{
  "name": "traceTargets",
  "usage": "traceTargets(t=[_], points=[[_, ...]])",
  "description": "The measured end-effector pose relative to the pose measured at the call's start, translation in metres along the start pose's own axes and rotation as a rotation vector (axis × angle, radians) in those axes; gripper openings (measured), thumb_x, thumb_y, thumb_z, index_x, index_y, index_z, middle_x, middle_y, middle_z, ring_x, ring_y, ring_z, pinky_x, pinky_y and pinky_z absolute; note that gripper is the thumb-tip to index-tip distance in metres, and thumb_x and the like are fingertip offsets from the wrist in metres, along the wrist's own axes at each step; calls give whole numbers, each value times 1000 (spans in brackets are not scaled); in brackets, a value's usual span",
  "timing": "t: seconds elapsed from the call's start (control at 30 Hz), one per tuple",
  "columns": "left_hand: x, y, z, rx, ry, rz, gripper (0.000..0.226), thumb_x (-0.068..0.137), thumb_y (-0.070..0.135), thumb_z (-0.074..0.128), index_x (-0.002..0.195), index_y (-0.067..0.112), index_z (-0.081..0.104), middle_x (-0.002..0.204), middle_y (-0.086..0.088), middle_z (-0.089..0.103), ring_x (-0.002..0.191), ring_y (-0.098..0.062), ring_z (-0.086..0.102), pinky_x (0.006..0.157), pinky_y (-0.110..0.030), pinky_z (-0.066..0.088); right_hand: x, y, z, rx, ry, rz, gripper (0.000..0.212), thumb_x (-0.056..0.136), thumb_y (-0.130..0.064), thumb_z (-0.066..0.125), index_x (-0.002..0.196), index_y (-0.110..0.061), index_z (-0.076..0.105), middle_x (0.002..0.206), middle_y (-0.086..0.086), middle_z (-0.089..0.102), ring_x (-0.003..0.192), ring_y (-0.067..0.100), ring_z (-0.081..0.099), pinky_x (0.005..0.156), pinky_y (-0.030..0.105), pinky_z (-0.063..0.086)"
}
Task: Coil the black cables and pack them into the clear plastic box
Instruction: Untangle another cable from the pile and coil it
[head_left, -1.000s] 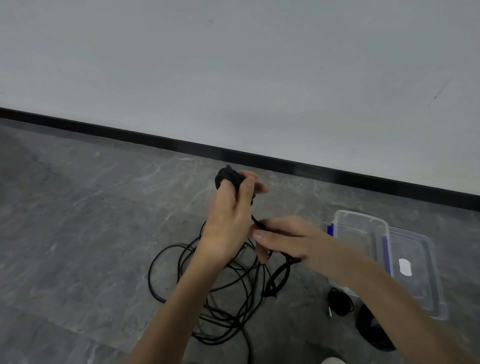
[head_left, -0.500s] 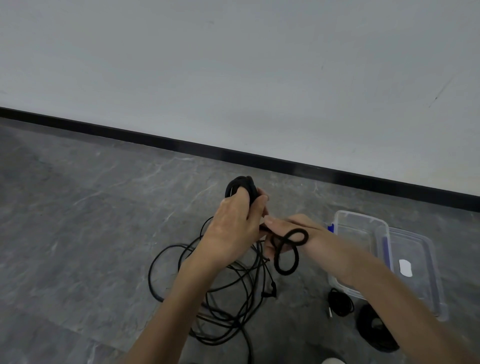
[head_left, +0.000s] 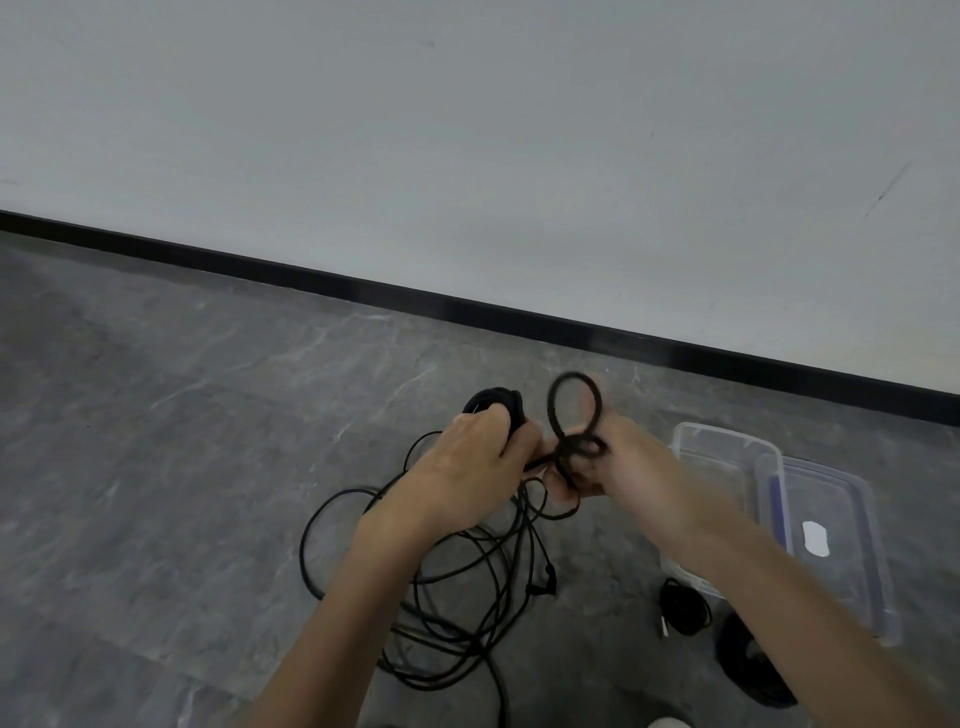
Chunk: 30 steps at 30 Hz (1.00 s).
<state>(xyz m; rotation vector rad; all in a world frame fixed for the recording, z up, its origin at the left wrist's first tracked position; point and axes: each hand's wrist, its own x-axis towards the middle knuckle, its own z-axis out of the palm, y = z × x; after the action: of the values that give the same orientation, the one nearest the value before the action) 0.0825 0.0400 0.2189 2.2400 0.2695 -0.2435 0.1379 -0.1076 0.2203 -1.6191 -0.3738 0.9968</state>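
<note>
Right hand has lifted its pinched cable loop higher, beside the coil gripped in the left hand at frame centre, so winding likely continues; loose cable on floor, clear plastic box lower right.

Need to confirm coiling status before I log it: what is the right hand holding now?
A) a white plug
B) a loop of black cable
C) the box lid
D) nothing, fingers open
B: the right hand pinches a loop of black cable that stands up above its fingers, while the left hand grips the coiled bundle.
</note>
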Motion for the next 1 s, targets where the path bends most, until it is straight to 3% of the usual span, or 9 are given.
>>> traceTargets(t=[0.17, 0.3, 0.4, 0.53, 0.63, 0.73, 0.87, 0.93, 1.0], points=[[0, -6, 3, -44, -12, -19, 41, 102, 32, 43, 62, 24, 40, 61, 8, 43, 52, -6, 39, 54, -23, 33, 4, -4, -1, 82, 171, 17, 67, 90, -62, 25, 100, -6, 60, 67, 10, 67, 69, 19, 62, 72, 31, 48], [-2, -3, 2, -96, -81, -3, 49, 99, 48, 40, 75, 9, 58, 55, 13, 52, 47, 2, 46, 50, -11, 33, 3, -5, -3, 126, 281, -34, 54, 74, -63, 47, 98, -15, 56, 68, 3, 60, 65, 10, 56, 71, 28, 46], [-2, -2, 3, -108, -145, 55, 36, 98, 43, 47, 79, 15, 58, 60, 15, 55, 53, 3, 49, 55, -13, 36, 3, -2, -3, -88, 394, -104, 38, 78, -51, 64, 101, -21, 55, 56, -7, 47, 49, 3, 45, 60, 20, 41], [-1, 2, 6, -66, -127, 77, 21, 97, 34, 53, 83, 20, 57, 66, 12, 53, 52, 6, 50, 52, -10, 35, 2, 3, -5, -299, 489, -261, 24, 85, -40, 66, 104, -28, 56, 38, -10, 39, 37, 5, 31, 40, 15, 28], [-1, 4, 7, -71, -85, 60, 19, 97, 35, 54, 88, 19, 59, 70, 12, 55, 55, 5, 50, 53, -12, 35, 4, 5, -5, -448, 526, -347, 17, 94, -27, 58, 109, -19, 60, 39, -9, 39, 35, 8, 33, 38, 15, 25], [0, 5, 9, -26, -67, 47, 17, 97, 34, 54, 91, 20, 59, 78, 9, 58, 64, 1, 52, 56, -11, 38, 5, 8, -2, -649, 557, -381, 11, 98, -19, 50, 100, -14, 59, 58, -5, 53, 54, 10, 51, 50, 20, 42], [1, 6, 12, -7, -43, 43, 15, 96, 35, 55, 93, 21, 60, 79, 11, 58, 69, 1, 53, 58, -10, 38, 9, 11, 0, -752, 610, -317, 13, 98, -13, 48, 90, -10, 57, 81, 3, 55, 73, 10, 51, 61, 18, 39], [1, 6, 12, 3, -40, 43, 14, 96, 34, 55, 91, 22, 60, 77, 13, 57, 68, 1, 53, 57, -9, 38, 7, 6, 1, -618, 662, -330, 15, 94, -11, 56, 108, -16, 58, 79, 1, 60, 71, 5, 56, 61, 14, 42], [1, 6, 12, 6, -45, 46, 13, 96, 34, 56, 90, 24, 60, 77, 13, 57, 68, 1, 54, 57, -9, 38, 4, 4, 1, -472, 674, -328, 52, 91, -9, 62, 138, -18, 42, 80, -5, 65, 74, 0, 61, 71, 5, 47]])
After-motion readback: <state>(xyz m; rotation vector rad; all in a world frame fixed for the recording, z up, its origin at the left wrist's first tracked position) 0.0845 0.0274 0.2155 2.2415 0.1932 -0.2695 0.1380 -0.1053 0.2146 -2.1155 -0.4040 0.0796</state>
